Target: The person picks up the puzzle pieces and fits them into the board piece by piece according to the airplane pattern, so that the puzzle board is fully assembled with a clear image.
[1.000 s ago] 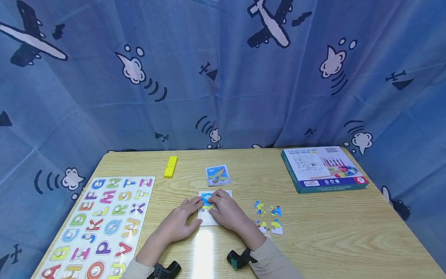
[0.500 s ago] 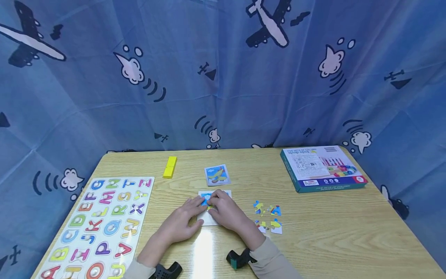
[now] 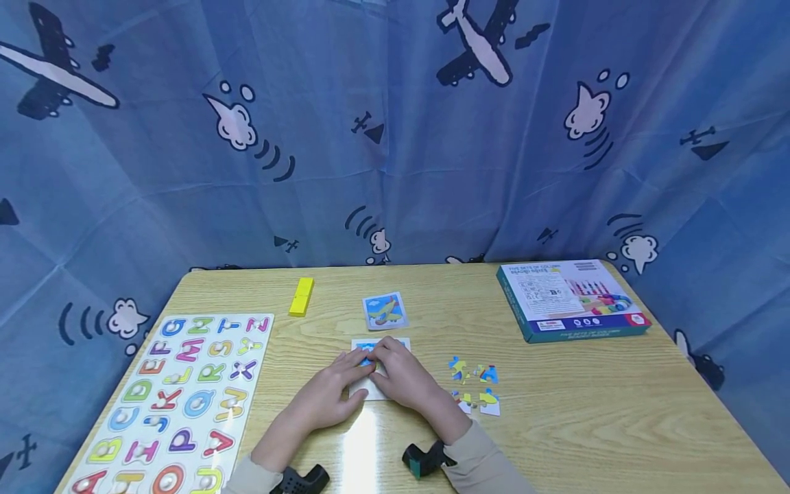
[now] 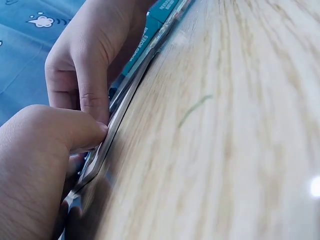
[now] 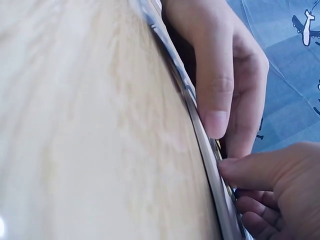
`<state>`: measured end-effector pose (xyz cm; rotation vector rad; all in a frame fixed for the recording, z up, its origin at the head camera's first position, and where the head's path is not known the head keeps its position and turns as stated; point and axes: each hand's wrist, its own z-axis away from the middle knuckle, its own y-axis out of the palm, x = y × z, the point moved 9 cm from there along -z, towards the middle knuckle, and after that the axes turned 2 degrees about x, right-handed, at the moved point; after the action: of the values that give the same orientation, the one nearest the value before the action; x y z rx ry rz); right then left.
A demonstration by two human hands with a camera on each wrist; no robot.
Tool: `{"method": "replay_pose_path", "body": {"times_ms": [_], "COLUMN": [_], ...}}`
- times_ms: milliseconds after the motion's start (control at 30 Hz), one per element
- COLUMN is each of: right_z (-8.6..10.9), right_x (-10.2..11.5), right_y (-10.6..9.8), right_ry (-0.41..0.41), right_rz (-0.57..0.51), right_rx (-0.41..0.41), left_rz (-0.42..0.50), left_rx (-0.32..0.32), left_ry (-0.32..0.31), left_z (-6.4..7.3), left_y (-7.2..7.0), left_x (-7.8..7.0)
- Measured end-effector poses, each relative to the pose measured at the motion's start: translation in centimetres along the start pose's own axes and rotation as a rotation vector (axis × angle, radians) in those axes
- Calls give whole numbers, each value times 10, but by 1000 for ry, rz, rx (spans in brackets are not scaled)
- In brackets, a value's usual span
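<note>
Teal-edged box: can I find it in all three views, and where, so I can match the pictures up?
Head: the teal-edged box lies right of centre, below mid-height.
Left wrist: only part of its teal side shows, near the top, partly behind the right hand.
Right wrist: not in it.
Shared landmark: blue printed cloth, at top in head, left in left wrist, right in right wrist.

A: Tabletop, L side?
B: Alphabet board, flat; yellow bar nr its far R corner.
A: Far R?
B: Green-sided box, w/ printed top. Blue curtain behind, w/ plane prints.
</note>
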<state>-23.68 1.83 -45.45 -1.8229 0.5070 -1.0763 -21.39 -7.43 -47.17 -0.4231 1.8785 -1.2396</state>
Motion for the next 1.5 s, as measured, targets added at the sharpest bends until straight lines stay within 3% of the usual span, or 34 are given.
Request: {"method": "replay_pose_path", "body": {"times_ms": [333, 533, 900, 1200, 1500], "right_z": [8, 23, 54, 71, 78], "right_x": [-15, -37, -73, -99, -116], "right_y": [-20, -34, -61, -78, -78], "right_ry": [70, 125, 215, 219, 212], "right_rz": [-75, -134, -124, -94, -93], "right_rx": [43, 34, 9, 46, 110], "left_rz": [27, 24, 17, 19, 22], "left_rx": [8, 12, 8, 15, 19], "left_ry": [-24, -33, -27, -40, -40], "left_z": [1, 1, 2, 1, 1], "left_y": [3, 3, 6, 5, 6], "left_x": [3, 5, 7, 8, 8]}}
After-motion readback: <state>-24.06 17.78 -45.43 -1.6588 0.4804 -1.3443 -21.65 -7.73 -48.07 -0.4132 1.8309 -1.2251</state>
